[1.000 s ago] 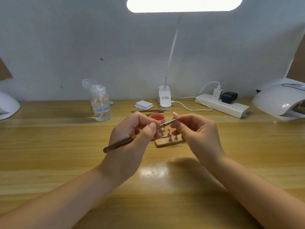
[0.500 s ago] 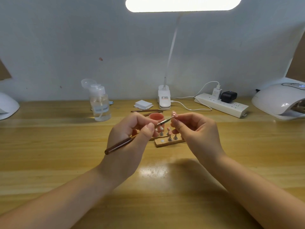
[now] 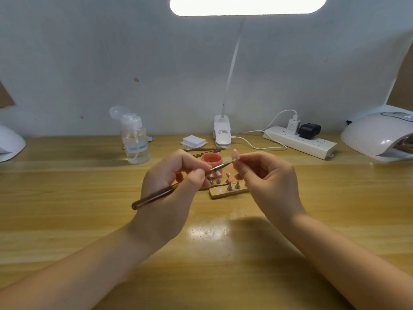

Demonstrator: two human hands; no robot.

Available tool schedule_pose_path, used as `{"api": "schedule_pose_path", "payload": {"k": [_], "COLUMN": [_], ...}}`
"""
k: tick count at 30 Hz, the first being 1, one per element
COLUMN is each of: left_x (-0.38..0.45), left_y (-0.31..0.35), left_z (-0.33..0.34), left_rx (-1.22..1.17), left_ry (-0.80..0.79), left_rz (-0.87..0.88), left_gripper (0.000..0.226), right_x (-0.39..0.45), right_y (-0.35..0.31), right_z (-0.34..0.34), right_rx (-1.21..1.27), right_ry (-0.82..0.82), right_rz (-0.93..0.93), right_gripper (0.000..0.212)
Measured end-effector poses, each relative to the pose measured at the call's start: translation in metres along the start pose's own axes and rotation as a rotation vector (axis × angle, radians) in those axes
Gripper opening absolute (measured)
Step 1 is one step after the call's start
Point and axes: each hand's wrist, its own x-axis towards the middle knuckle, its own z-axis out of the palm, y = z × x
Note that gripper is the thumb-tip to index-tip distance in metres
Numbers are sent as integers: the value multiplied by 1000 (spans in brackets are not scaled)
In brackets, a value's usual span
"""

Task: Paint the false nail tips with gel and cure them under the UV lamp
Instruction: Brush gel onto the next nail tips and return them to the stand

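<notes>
Pinching a pink false nail tip [image 3: 234,155] between thumb and forefinger of the right hand [image 3: 266,180], raised just above the wooden nail stand [image 3: 225,191]. Gripping a brown gel brush [image 3: 169,190] in the curled fingers of the left hand [image 3: 172,193], with the bristle end touching the nail tip and the handle pointing down-left, away from the stand. Standing on the nail stand, small metal holders, some carrying other nail tips [image 3: 228,175]. Sitting just behind the stand, an open pink gel jar [image 3: 211,159], partly hidden by the left hand. Lying behind the jar, two spare brushes [image 3: 201,150]. Resting far right of the stand, at the table [image 3: 67,209] edge, the white UV lamp [image 3: 377,136]. Standing left behind the stand, a clear pump bottle [image 3: 134,139]; behind it to the right, a clip desk lamp [image 3: 222,133] and a power strip [image 3: 299,142].
</notes>
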Motion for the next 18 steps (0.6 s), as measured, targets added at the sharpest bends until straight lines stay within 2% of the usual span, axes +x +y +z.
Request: {"api": "schedule_pose_path", "payload": {"k": [4,9,12,14,18], "left_x": [1,0,1,3,2], "left_y": [1,-2,-2,-1,-3], "left_z": [3,2,1,3,5], "left_rx": [13,-10,-75,-69,-80], "left_ry": [36,-13,24,43,2], "left_rz": [-13,-46,-41,-38,-73], "left_gripper": [9,17,9,13,13], "right_x": [0,1,2,1,1], "right_y": [-1,1,3,2,0], "right_z": [1,0,-1,-1,0], "right_rx": [6,7,23,44,85], "right_ry": [1,-6,-16,-24,-37], "right_rz": [-5,29,68,74,84], "right_gripper": [4,9,10,9,11]}}
